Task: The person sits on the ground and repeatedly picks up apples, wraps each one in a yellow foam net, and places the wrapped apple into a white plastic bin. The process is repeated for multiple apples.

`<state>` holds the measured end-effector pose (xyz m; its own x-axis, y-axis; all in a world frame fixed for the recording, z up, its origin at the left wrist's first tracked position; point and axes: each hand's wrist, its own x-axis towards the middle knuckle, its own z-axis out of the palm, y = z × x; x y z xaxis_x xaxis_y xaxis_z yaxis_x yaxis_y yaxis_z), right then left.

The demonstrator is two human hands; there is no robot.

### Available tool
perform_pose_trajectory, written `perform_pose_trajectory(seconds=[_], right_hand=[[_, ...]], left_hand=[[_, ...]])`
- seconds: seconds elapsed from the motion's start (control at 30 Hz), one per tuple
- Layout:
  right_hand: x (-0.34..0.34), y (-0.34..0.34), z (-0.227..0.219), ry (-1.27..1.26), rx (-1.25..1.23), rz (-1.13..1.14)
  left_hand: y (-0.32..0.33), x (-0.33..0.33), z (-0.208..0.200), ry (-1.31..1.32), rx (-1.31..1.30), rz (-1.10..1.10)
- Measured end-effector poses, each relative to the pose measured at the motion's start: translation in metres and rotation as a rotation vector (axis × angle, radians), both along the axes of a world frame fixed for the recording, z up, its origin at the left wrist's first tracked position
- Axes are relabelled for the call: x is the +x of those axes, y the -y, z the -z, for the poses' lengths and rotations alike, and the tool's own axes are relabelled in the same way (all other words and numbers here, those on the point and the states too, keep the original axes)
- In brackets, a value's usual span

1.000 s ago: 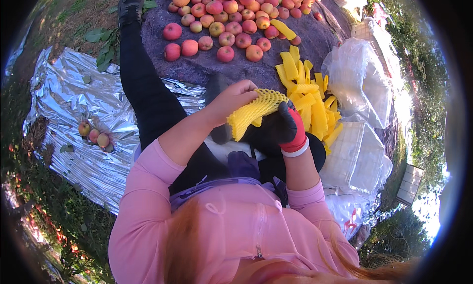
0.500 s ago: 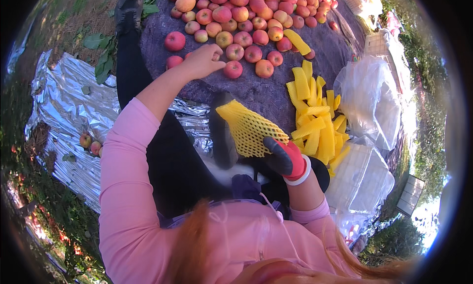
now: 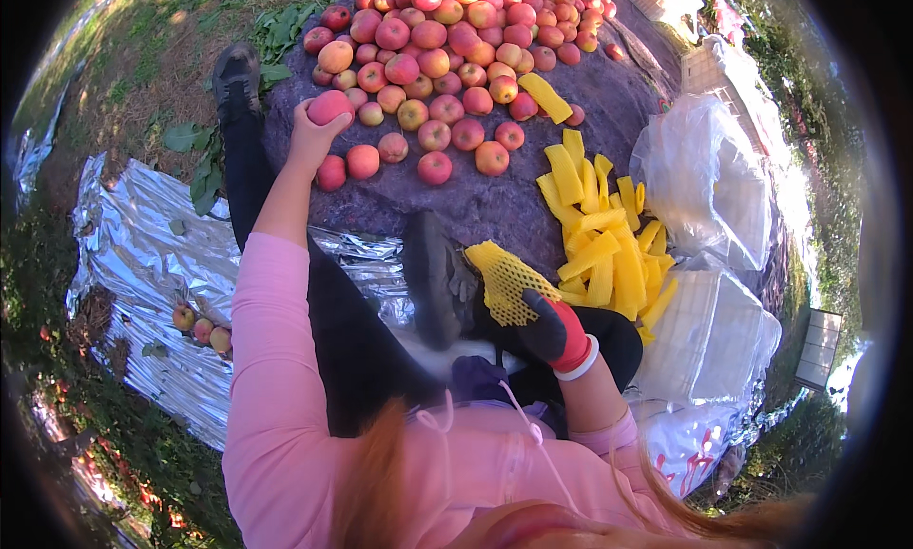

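Observation:
My bare left hand [image 3: 309,135] is closed round a red apple [image 3: 330,107] at the left edge of the apple pile [image 3: 447,64]. In a red and black work glove, my right hand [image 3: 559,332] grips a yellow foam fruit net [image 3: 509,283], spread wide and pointing up and left over my bent leg. The fingertips inside or behind the net are partly hidden. To the right of the net lies a heap of flattened yellow foam nets [image 3: 609,240]. A single yellow net [image 3: 545,98] rests beside the apples.
A dark purple cloth [image 3: 380,202] lies under the apples. Crinkled silver foil [image 3: 162,283] covers ground at the left, with a few apples [image 3: 203,330] on it. Crates lined with clear plastic [image 3: 704,187] stand at the right. My outstretched leg [image 3: 323,311] borders the cloth.
My left hand has moved left and away from me, from above the near apples, and now has an apple in it. The net in my right hand has shifted slightly right and down.

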<state>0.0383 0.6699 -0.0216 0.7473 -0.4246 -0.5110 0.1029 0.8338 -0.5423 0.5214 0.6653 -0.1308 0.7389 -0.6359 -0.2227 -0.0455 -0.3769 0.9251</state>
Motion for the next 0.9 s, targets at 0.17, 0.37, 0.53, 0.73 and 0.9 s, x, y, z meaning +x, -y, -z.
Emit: perform_pose_trajectory(seconds=[0.17, 0.37, 0.53, 0.73, 0.9], right_hand=[[0.009, -0.016, -0.006, 0.184, 0.060, 0.008], [0.023, -0.055, -0.038, 0.354, -0.007, 0.003], [-0.005, -0.078, -0.052, -0.069, -0.318, 0.068], [-0.016, -0.101, -0.037, -0.113, -0.883, 0.199], [-0.037, -0.103, -0.055, -0.019, -1.021, 0.072]], left_hand=[[-0.074, -0.138, -0.097, -0.526, -0.870, 0.419], [-0.145, -0.274, -0.140, -0.122, -0.809, 0.616], [-0.161, -0.295, -0.147, 0.812, -0.489, 0.548], [-0.172, -0.321, -0.134, 0.620, -0.541, 0.475], [-0.176, -0.316, -0.125, 0.770, -0.953, 0.417]])
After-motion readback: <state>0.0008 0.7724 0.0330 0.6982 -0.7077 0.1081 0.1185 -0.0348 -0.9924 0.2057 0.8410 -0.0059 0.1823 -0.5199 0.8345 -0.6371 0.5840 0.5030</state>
